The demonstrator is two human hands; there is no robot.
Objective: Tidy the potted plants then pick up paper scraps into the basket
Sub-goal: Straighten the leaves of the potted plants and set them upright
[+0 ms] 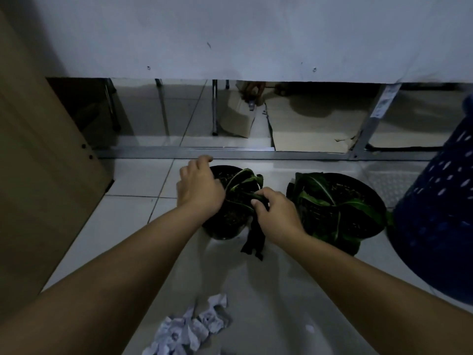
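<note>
Rightmost stands the tall blue perforated basket (435, 213), with two round black pots on the glossy tiled floor (128, 221); the left pot (225, 221) sits under both hands. Right hand (276, 213) pinches a limp dark leaf (252, 242); left hand (198, 190) curls over the rim, grip unclear. Tugging could tear the leaf or tip the pot; crumpled paper scraps (189, 329) lie near.

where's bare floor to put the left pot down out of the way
Bare tile lies left of the left pot, up to the cardboard panel. Between the left pot and right pot only a narrow gap. Right is blocked by the blue basket. Nearer the person, paper scraps crowd the floor.
</note>
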